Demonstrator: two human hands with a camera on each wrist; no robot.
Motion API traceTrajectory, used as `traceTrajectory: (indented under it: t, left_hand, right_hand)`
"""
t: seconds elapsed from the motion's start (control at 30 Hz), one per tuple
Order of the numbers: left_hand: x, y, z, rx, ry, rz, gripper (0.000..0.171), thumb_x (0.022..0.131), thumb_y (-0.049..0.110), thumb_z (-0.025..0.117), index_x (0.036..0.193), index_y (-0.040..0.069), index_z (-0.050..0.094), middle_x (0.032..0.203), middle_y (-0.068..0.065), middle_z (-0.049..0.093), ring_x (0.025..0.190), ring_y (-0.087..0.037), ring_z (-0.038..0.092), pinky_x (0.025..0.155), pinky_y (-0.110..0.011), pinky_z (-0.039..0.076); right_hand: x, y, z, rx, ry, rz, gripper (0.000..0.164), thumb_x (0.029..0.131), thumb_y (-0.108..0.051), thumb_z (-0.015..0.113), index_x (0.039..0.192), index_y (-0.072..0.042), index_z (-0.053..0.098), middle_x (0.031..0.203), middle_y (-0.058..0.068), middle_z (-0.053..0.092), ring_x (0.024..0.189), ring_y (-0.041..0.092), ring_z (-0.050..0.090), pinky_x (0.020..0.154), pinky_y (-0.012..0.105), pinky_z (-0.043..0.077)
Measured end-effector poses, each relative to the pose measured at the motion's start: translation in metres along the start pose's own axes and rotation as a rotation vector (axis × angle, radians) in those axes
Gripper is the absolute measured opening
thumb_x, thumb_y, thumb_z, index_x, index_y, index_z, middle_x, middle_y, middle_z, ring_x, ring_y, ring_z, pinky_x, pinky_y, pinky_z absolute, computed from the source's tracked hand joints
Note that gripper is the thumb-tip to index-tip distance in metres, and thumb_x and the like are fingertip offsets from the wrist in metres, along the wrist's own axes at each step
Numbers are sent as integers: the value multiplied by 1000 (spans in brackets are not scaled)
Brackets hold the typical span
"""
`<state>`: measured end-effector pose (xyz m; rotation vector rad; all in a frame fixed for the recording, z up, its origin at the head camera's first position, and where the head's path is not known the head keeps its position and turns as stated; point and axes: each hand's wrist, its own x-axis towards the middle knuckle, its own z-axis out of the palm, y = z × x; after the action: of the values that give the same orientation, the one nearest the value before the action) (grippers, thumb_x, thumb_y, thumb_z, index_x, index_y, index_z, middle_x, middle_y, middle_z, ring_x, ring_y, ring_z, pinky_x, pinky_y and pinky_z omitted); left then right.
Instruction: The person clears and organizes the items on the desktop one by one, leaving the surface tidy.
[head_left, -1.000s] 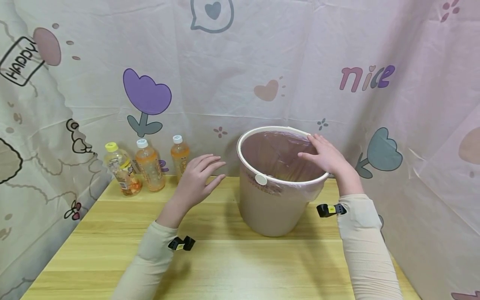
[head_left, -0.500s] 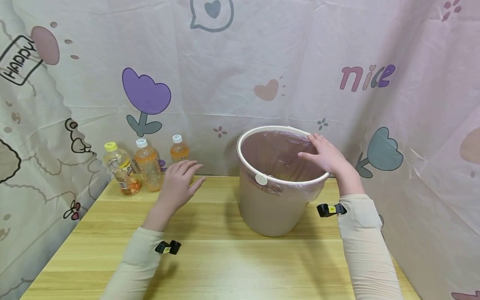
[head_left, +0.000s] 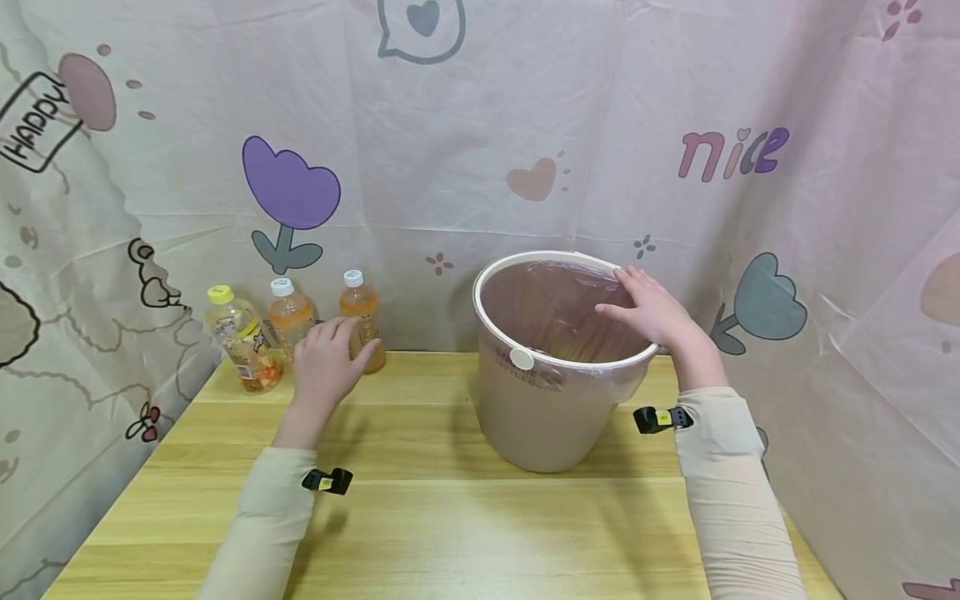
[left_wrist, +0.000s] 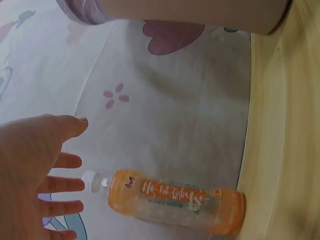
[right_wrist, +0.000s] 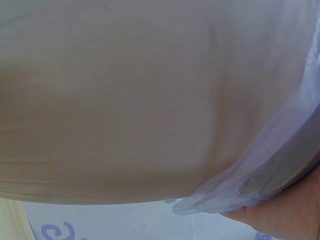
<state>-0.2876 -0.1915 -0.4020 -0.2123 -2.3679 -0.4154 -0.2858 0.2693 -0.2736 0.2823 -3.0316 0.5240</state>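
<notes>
My left hand [head_left: 327, 362] hovers in front of the orange-labelled bottles at the back left. In the left wrist view its fingers are spread, with an upright white-capped bottle [left_wrist: 175, 202] beyond them and no contact visible. That bottle [head_left: 360, 302] is the rightmost of three in the head view. The middle white-capped bottle [head_left: 291, 317] is partly hidden behind my hand. At far left stands a yellow-capped bottle [head_left: 243, 337]. My right hand [head_left: 656, 310] rests on the right rim of a beige trash bin [head_left: 540, 425], fingers extended, over its clear liner bag [right_wrist: 235, 185].
The bin stands upright on the wooden table [head_left: 450, 533], right of the middle. A printed cloth backdrop [head_left: 465, 125] hangs close behind the bottles and the bin. More cloth closes off the left and right sides.
My left hand has moved left, away from the bin, and now covers part of the middle bottle while uncovering the rightmost one. My right hand and the bin have stayed put.
</notes>
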Motion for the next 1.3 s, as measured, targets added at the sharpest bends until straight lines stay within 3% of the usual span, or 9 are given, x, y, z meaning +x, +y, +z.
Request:
traceTrajectory:
  t: [0.57,0.87,1.3]
  left_hand:
    - [26,-16,12,-35,-206,-296,74,93,60,49,145,8,42,143,-24,47,128,-49,43,99,-68,36]
    - [42,-18,23,-73,-225,-375,79,93,65,45,147,8,39,144,-26,45,129,-49,42,102,-67,33]
    - [52,-21,39,-74,-235,-464,77,93,59,51,146,5,37,144,-27,43,129,-50,40,103,-67,31]
  right_hand:
    - [-1,0,0,11,4,6,85,95,-54,51,156,-7,16,162,23,8,151,41,4,120,60,8]
    - [-1,1,-1,17,12,10,84,94,-54,51,156,-6,17,162,23,9,151,41,4,120,60,8]
    - [1,1,1,11,18,5,83,95,-52,51,155,-4,18,162,23,10,151,41,4,121,58,7]
